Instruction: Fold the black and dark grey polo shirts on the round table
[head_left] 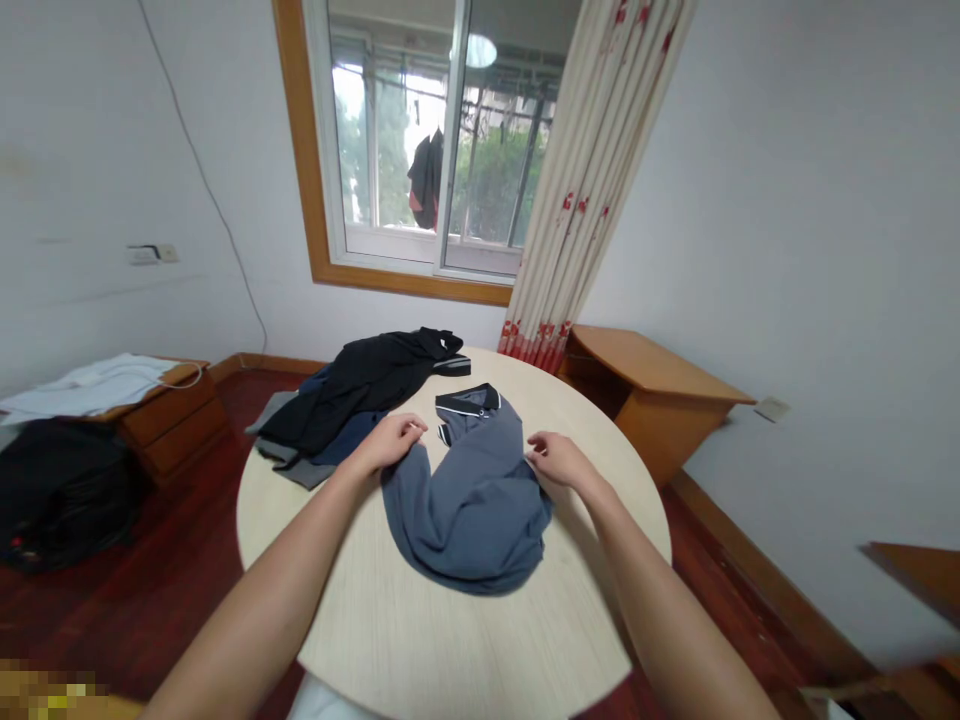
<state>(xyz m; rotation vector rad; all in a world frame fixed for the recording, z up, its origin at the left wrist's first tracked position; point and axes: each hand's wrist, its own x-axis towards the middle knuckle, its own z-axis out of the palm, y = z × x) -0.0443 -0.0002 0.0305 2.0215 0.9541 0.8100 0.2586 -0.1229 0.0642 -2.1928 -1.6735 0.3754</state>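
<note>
A grey-blue polo shirt (480, 500) lies bunched on a round pale table (397, 640). Its black collar (469, 402), edged in white, points toward the window. My left hand (391, 441) is at the shirt's left edge, fingers curled and pinched on the fabric beside a striped cuff (444, 434). On the opposite side, my right hand (559, 460) has its thumb and fingertips closed at the shirt's right edge. The lower part of the shirt curves toward me in loose folds.
A pile of dark clothes (360, 385), black, navy and grey, lies at the table's back left. A wooden cabinet (652, 380) stands by the right wall. Left are a drawer unit (172, 425) with white cloth (90, 385) and a black bag (67, 490). A curtain (577, 200) hangs behind.
</note>
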